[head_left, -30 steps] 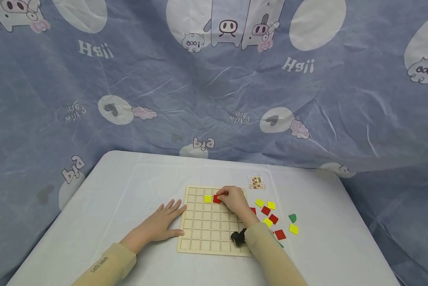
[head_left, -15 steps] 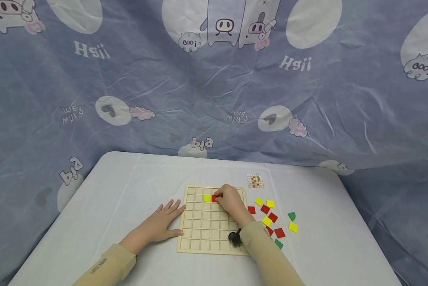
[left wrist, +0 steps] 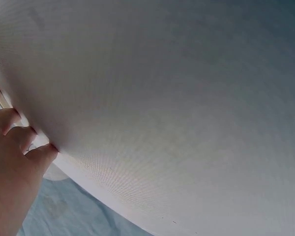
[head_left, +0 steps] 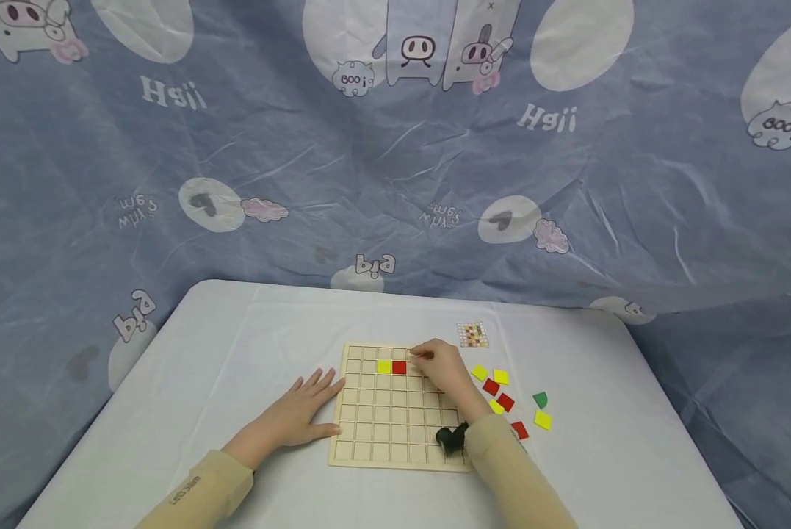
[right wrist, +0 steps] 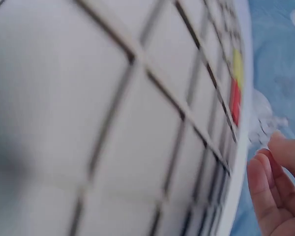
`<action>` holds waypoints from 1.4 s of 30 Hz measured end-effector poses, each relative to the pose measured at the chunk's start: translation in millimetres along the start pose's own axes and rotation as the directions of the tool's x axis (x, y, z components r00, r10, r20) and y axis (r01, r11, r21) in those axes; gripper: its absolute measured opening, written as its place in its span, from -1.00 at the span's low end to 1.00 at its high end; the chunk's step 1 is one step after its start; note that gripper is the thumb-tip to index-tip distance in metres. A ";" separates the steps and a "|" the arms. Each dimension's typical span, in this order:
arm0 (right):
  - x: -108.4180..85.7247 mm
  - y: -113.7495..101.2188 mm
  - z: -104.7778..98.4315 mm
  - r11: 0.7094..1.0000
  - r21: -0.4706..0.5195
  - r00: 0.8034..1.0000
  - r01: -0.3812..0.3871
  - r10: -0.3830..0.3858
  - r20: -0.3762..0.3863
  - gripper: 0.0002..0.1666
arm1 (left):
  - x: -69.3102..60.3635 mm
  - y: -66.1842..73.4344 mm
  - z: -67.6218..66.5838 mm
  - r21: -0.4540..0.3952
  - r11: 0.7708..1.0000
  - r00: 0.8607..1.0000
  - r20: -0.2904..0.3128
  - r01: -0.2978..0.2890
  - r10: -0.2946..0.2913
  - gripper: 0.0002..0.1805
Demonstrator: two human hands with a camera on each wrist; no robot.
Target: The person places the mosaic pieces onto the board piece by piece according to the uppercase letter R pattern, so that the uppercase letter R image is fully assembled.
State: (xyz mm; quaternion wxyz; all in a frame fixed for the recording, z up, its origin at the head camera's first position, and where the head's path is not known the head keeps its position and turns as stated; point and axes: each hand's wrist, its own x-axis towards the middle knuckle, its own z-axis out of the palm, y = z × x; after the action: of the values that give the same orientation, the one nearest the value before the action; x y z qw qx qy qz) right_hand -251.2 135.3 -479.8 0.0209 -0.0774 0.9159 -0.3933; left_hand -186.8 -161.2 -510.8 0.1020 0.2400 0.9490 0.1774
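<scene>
A pale wooden grid board (head_left: 390, 416) lies on the table. In its second row from the top, a yellow square (head_left: 384, 366) and a red square (head_left: 399, 367) sit side by side. My right hand (head_left: 443, 367) hovers just right of the red square, over the board's upper right part, fingers loosely bent. In the right wrist view, the hand (right wrist: 280, 182) has its thumb near the fingertips and no tile shows between them. My left hand (head_left: 296, 415) lies spread out, thumb and a fingertip touching the board's left edge; in the left wrist view its fingers (left wrist: 27, 137) show.
Loose yellow squares (head_left: 500, 376), red squares (head_left: 504, 402) and a green piece (head_left: 540, 400) lie right of the board, some partly hidden by the right sleeve. A small patterned card (head_left: 473, 335) lies behind them. A black object (head_left: 451, 439) at the right wrist covers the board's lower right.
My right hand has let go of the red square and moved slightly right, uncovering it beside the yellow one. The left hand has stayed still.
</scene>
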 end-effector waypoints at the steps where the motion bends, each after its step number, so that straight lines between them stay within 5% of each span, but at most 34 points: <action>1: -1.2 3.8 -6.4 1.000 0.019 1.000 -0.014 0.014 -0.010 -0.77 | 0.2 -0.1 0.1 0.002 1.000 1.000 0.000 -0.001 0.001 -0.06; 12: -19.9 67.2 -76.0 0.977 -0.036 0.972 -0.208 0.202 -0.123 -0.70 | -0.6 0.1 0.2 0.011 1.000 1.000 0.003 0.011 -0.011 -0.06; 20: -32.6 93.1 -89.6 0.938 -0.119 0.946 -0.325 0.319 -0.065 -0.64 | 0.0 0.9 1.3 0.015 1.000 1.000 0.002 0.011 -0.011 -0.06; 27: -34.0 97.2 -86.6 0.931 -0.151 0.943 -0.333 0.329 -0.054 -0.64 | -0.2 0.4 1.2 0.008 1.000 1.000 0.005 0.015 -0.015 -0.06; 35: -32.1 93.5 -89.6 0.903 -0.116 0.910 -0.414 0.414 -0.029 -0.65 | -0.3 1.3 1.1 0.003 1.000 1.000 0.006 0.022 -0.022 -0.06; 42: -30.3 79.1 -89.5 0.933 -0.037 0.931 -0.358 0.354 -0.084 -0.67 | 0.9 0.5 0.8 0.008 1.000 1.000 0.007 0.028 -0.028 -0.05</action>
State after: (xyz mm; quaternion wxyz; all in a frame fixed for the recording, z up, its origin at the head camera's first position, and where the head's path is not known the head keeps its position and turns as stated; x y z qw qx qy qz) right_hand -240.1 258.0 -476.1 0.0550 0.1045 0.9247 -0.3618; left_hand -187.2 -160.1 -511.4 0.1068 0.2275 0.9526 0.1714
